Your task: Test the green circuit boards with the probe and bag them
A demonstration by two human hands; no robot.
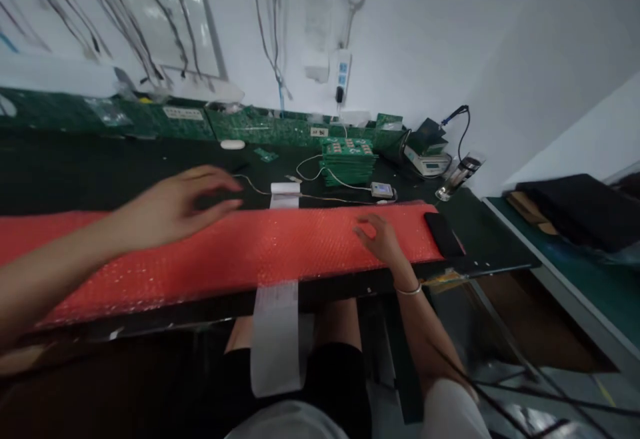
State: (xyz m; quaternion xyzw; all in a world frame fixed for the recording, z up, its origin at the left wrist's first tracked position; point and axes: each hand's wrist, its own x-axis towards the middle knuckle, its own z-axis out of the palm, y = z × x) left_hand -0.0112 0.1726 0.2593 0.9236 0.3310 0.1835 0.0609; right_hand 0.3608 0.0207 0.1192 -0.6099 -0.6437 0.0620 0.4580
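Observation:
A long red bubble-wrap sheet (260, 252) lies along the front of the dark bench. My left hand (175, 209) hovers over its far edge with fingers stretched out, holding nothing. My right hand (383, 235) rests flat on the right part of the sheet, fingers spread, a bangle on the wrist. A white paper strip (277, 332) runs under the sheet and hangs over the bench edge onto my lap. A black phone (443, 233) lies on the sheet's right end, close to my right hand.
A stack of green circuit boards (347, 159) stands behind the sheet, with a small grey device (383, 190) on a cable beside it. More boards line the back wall. A scale (425, 159) and a metal tool (457, 177) sit at the back right. A teal table (590, 279) stands at the right.

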